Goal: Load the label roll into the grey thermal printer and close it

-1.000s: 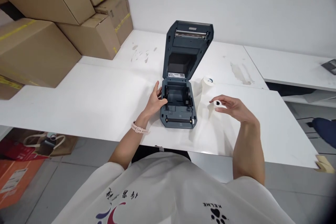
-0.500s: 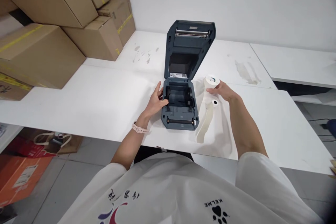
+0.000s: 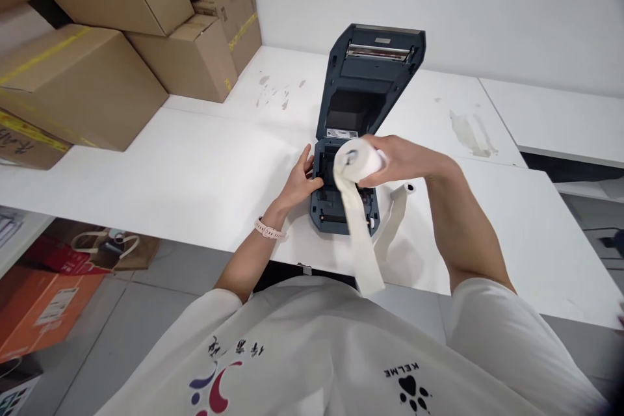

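A dark grey label printer stands on the white table with its lid raised. My left hand grips the left edge of its base, thumb over the rim and the other fingers along the outside. Above the open compartment, my right hand holds a white label roll from its right side. A loose strip from that roll hangs down over the printer's front towards me. Right of the printer, a nearly bare roll core lies on the table with a backing strip trailing from it.
Cardboard boxes are stacked on the table at the left, against the wall. The table's front edge runs close to my body. An orange box and a bag are below at the left.
My right hand has lifted the label roll off the table and carried it left over the printer's compartment, its strip now dangling. My left hand stays on the printer. The view has shifted slightly.
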Tool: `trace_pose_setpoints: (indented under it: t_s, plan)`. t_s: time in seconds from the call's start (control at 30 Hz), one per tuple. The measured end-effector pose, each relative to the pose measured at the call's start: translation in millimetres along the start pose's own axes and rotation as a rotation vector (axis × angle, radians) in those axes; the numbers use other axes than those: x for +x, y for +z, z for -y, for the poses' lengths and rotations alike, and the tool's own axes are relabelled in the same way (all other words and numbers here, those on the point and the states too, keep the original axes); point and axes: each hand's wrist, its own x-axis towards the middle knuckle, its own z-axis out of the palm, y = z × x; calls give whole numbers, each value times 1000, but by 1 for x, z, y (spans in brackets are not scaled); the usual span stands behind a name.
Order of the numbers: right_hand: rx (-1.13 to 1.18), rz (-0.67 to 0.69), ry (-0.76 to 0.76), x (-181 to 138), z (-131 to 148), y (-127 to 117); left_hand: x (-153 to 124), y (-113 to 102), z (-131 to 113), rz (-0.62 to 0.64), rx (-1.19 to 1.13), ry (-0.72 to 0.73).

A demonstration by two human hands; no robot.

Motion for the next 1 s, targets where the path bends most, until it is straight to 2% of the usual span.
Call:
trace_pose_setpoints:
  t_s: [0.07,0.13,0.5,0.6,0.83,1.0]
  plan:
    - [-212,114,12,12,20,10,1,0,1,6,5,-2]
    - [-291,183,35,19,29,18,2,-1,2,18,5,0]
    - [-271,404,88,31,38,14,3,-2,5,19,-7,8]
    - [-190,408,51,31,33,17,2,-2,5,8,-4,9]
    - [-103,295,-7,17,21,24,1,-1,0,8,-25,-2]
    - [-108,364,43,20,30,15,2,-3,2,39,-25,21]
